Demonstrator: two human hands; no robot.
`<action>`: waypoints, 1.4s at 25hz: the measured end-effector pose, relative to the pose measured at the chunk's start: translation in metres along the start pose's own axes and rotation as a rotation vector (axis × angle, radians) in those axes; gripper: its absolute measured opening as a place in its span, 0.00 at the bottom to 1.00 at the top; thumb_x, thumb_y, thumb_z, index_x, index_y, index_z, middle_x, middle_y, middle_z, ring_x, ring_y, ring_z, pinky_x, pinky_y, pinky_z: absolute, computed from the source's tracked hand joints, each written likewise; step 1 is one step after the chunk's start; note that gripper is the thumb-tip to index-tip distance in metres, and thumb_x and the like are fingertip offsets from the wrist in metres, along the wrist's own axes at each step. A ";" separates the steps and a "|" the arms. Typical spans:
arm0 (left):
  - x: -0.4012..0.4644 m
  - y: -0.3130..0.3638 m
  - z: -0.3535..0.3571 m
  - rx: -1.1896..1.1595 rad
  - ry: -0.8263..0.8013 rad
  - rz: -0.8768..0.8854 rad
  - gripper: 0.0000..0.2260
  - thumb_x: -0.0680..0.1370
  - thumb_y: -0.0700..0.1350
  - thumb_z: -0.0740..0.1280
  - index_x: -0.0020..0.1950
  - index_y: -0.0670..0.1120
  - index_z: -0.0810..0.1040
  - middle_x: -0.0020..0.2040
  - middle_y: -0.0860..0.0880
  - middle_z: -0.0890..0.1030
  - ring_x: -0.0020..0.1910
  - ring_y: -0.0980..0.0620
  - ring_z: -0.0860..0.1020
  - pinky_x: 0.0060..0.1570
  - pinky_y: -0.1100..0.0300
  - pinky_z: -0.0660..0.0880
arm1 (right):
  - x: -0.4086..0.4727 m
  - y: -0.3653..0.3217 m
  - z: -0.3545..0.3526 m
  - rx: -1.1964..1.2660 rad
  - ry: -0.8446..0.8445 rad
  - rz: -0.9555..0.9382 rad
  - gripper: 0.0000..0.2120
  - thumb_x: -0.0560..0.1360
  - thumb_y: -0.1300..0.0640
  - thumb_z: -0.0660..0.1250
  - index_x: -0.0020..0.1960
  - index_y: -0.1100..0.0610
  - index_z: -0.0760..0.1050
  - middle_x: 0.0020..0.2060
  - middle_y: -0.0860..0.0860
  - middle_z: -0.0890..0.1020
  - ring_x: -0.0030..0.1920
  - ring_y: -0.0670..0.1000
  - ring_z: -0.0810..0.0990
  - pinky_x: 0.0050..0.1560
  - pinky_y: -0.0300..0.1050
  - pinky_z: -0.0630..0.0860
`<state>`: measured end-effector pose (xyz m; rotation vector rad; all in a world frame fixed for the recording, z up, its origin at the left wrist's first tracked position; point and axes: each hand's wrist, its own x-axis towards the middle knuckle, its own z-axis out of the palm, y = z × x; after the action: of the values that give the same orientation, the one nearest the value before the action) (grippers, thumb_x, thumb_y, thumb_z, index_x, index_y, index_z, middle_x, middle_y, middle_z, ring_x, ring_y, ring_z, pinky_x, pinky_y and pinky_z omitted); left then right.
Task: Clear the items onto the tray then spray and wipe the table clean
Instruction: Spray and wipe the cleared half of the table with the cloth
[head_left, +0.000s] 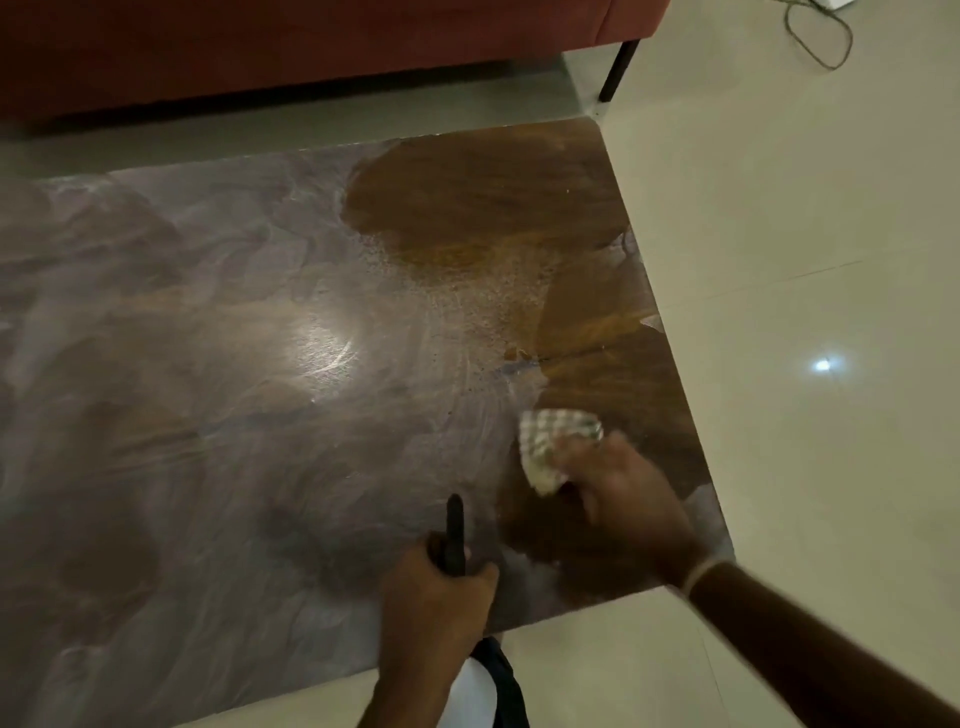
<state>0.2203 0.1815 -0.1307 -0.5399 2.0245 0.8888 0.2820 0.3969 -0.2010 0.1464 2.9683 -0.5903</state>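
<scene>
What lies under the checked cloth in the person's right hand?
The checked cloth is pressed by the right hand onto the brown table, near its right edge. The surface directly beneath it is hidden.

Table: brown wood grain at the right end, greyish swirled film with speckled droplets elsewhere. Cloth: white with a dark check. Sofa: rust red, black leg. Floor: cream tile. Wristband: white.
</scene>
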 end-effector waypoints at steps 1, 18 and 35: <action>0.004 -0.002 -0.001 0.021 0.005 0.035 0.04 0.69 0.43 0.72 0.37 0.44 0.79 0.32 0.48 0.79 0.32 0.51 0.78 0.30 0.61 0.72 | 0.033 0.015 -0.005 0.019 0.090 0.201 0.17 0.78 0.53 0.62 0.66 0.48 0.76 0.60 0.55 0.78 0.55 0.54 0.75 0.55 0.52 0.79; 0.009 0.001 -0.042 -0.214 0.209 0.689 0.11 0.69 0.50 0.76 0.47 0.51 0.79 0.36 0.54 0.82 0.35 0.59 0.82 0.34 0.68 0.78 | 0.141 -0.054 0.015 0.070 0.161 0.183 0.19 0.77 0.63 0.67 0.66 0.52 0.77 0.61 0.58 0.78 0.55 0.58 0.76 0.54 0.55 0.80; 0.008 0.037 -0.059 -0.200 0.370 0.811 0.09 0.70 0.58 0.70 0.44 0.56 0.77 0.32 0.56 0.78 0.29 0.61 0.77 0.29 0.70 0.73 | 0.182 -0.050 0.014 0.061 0.149 0.285 0.19 0.79 0.61 0.62 0.68 0.51 0.72 0.62 0.57 0.78 0.56 0.58 0.75 0.52 0.57 0.80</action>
<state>0.1613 0.1612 -0.0992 0.0579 2.5529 1.5679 0.0971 0.3591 -0.2189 0.6323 2.9884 -0.6562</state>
